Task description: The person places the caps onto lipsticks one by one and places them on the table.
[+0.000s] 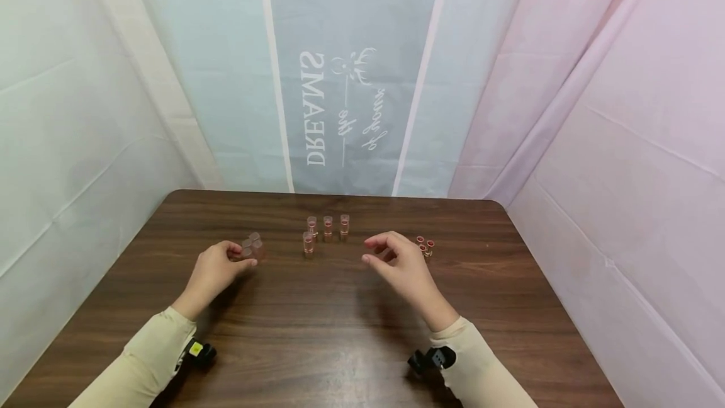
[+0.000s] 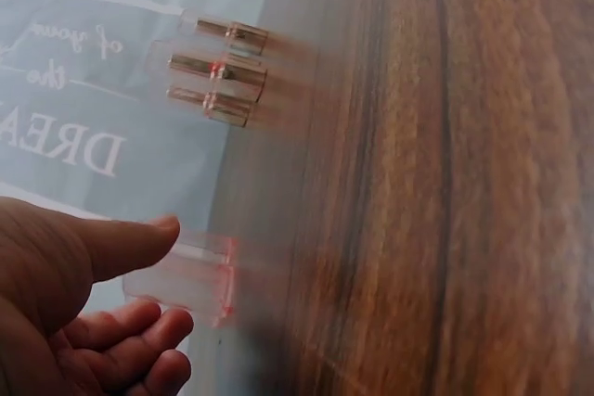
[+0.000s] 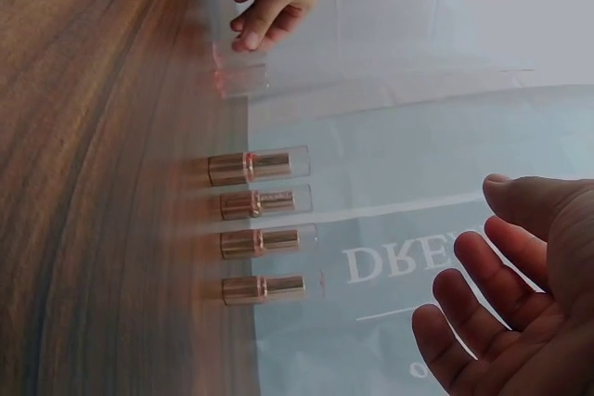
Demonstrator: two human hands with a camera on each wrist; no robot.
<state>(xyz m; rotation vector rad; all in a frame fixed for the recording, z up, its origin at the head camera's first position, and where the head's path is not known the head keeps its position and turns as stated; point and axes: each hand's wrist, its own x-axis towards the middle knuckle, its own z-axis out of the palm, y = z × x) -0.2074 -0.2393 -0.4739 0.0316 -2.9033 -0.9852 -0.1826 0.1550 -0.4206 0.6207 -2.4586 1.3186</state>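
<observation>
Several capped lipstick tubes [image 1: 328, 230] with clear tops and gold bases stand upright mid-table; the right wrist view shows these lipsticks [image 3: 255, 242] in a row. A small cluster of clear caps [image 1: 257, 248] stands to their left. My left hand [image 1: 218, 269] is at those caps, thumb and fingers parted beside them; in the left wrist view the clear caps [image 2: 190, 280] show just beyond the fingertips. Whether a finger touches them I cannot tell. My right hand [image 1: 406, 269] hovers right of the lipsticks, fingers loosely bent and holding nothing. Behind it stand several uncapped lipstick bases [image 1: 429, 245].
The brown wooden table [image 1: 340, 332] has rounded far corners. A printed curtain [image 1: 351, 112] hangs behind its back edge, and pale cloth walls [image 1: 634, 206] rise on both sides. Each wrist carries a small black camera [image 1: 433, 359].
</observation>
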